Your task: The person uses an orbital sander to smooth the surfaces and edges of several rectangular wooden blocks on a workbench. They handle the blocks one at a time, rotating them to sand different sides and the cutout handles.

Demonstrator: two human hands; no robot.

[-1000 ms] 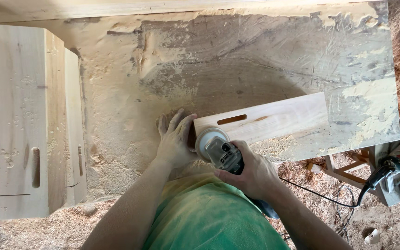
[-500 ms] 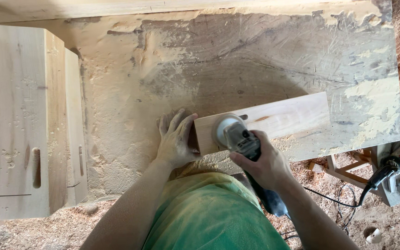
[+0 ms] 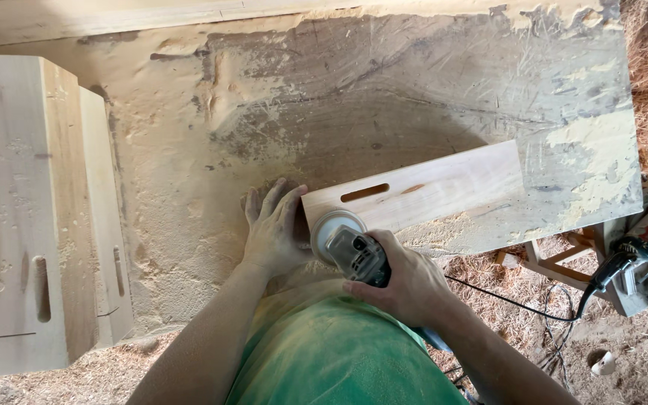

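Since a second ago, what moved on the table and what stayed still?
The sander in the right hand slid right along the near edge of the board, then came back left to the board's end. The right hand kept its grip throughout. The left hand stayed pressed at the board's left end, and the board, the stacked boards and the dusty table did not shift.

Slotted board: pale bare wood, smooth, matt. Workbench top: rough, dull, caked with fine sawdust, patchy light residue at right. Sander: grey plastic body, dusty, round pale pad. Stacked boards: unfinished light wood, matt. Both hands were dust-coated. Green cloth shirt was dusted.
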